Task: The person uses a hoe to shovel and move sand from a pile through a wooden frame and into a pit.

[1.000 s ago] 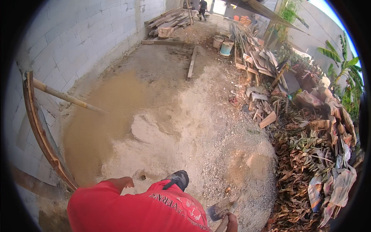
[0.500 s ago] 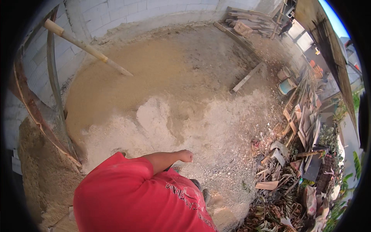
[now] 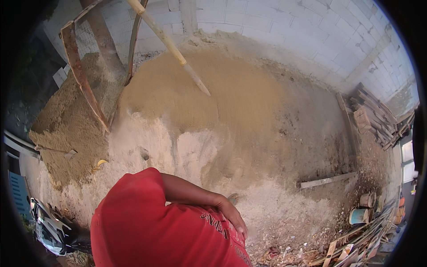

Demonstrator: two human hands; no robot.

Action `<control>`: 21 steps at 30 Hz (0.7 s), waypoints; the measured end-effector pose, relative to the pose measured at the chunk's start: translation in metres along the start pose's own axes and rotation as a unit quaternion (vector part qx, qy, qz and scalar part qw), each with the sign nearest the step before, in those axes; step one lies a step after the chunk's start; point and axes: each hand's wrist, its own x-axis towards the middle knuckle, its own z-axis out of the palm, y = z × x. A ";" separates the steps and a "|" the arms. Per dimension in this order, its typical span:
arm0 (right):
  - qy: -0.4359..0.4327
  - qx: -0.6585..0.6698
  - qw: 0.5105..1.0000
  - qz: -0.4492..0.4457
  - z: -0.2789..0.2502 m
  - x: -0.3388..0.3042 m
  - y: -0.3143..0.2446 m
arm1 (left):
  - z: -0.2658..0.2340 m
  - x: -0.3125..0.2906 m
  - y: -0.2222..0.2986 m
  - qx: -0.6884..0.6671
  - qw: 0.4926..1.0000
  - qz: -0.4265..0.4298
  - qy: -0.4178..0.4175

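Note:
My left hand (image 3: 234, 216) lies against the front of my red shirt (image 3: 173, 227), fingers stretched out and holding nothing. The left arm crosses down from the shoulder to the belly. Part of a foot (image 3: 233, 198) shows just beyond the wrist. My right hand is out of the picture. Ahead spreads a broad bed of fine brown sand (image 3: 253, 93), bordered nearer me by pale, dusty ground (image 3: 151, 138). A bamboo pole (image 3: 171, 46) slants down with its lower end on the sand. At its left stands a tall wooden frame (image 3: 80, 73) with what looks like mesh.
A heap of coarser sand (image 3: 66, 120) lies at left, with a long-handled tool (image 3: 70, 154) on it. A motorbike (image 3: 51, 227) stands lower left. A block wall (image 3: 275, 26) closes the back. Right are a plank (image 3: 328, 180), stacked boards (image 3: 376, 115), a bucket (image 3: 359, 216) and scrap wood.
My left hand has gone from a fist held out over the ground to resting flat on the shirt. The view has swung left, bringing the sand heap and motorbike into sight.

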 end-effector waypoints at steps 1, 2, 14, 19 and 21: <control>-0.013 -0.027 1.000 -0.002 -0.026 0.018 0.001 | -0.014 -0.001 0.014 -0.004 0.999 -0.012 0.034; -0.022 -0.058 0.998 -0.008 -0.056 0.039 0.000 | -0.027 -0.002 0.030 -0.002 0.997 -0.021 0.074; 0.008 -0.355 0.934 -0.022 -0.386 0.305 -0.016 | -0.166 -0.026 0.138 -0.149 0.895 -0.121 0.402; 0.041 -0.277 0.959 0.031 -0.500 0.372 -0.102 | -0.322 -0.031 0.166 -0.029 0.923 -0.108 0.368; -0.018 -0.239 0.969 0.067 -0.531 0.380 -0.155 | -0.383 -0.036 0.205 0.039 0.933 -0.107 0.342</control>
